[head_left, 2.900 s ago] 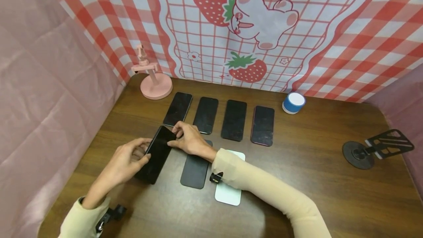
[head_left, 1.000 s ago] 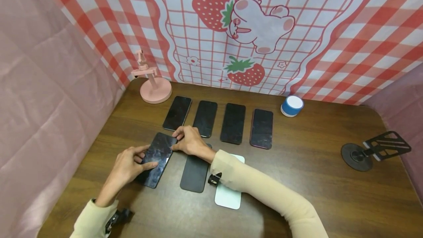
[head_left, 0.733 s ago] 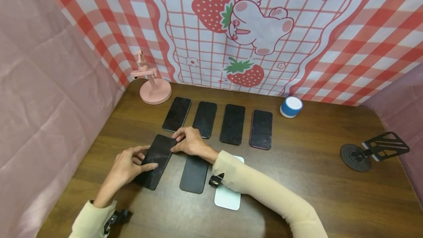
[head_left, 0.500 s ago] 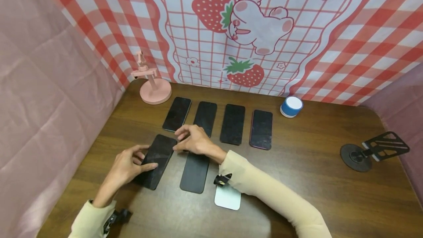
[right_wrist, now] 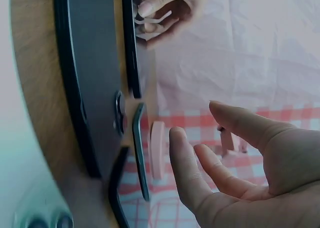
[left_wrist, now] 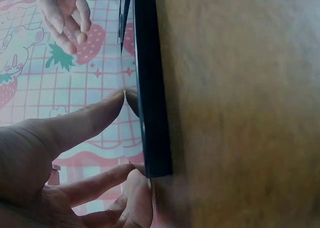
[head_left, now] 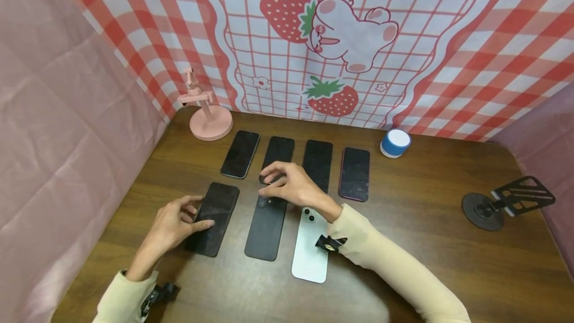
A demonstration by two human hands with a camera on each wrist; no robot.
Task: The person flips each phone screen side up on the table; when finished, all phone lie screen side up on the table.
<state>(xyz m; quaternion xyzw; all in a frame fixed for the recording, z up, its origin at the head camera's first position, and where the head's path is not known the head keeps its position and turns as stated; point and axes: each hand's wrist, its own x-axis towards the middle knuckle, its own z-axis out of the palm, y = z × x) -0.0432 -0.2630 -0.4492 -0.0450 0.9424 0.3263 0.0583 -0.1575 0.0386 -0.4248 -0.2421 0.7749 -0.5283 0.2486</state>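
Observation:
A black smartphone [head_left: 218,216] lies on the table [head_left: 242,293], screen up. My left hand [head_left: 172,226] holds it from the left, thumb over the screen and fingers along the side edge; the left wrist view shows the phone [left_wrist: 152,83] edge-on with the thumb on its face. My right hand [head_left: 296,183] hovers with nothing in it, fingers loosely bent, above the camera end of a dark grey phone [head_left: 265,233] lying back up. To the right a mint phone [head_left: 309,255], also back up, is partly hidden by the right wrist. In the right wrist view, thumb and fingers are apart.
Several black-screened phones stand in a back row, including a left one [head_left: 240,154] and a red-edged one [head_left: 355,174]. A pink stand [head_left: 212,123] is at the back left, a blue-and-white cylinder [head_left: 395,144] at the back right. A black folding stand [head_left: 485,212] sits far right.
The black phone was tilted up in both hands, then lowered flat. My right hand has let go of its right edge and moved right, uncovering the grey phone's cameras. The left hand stays on it.

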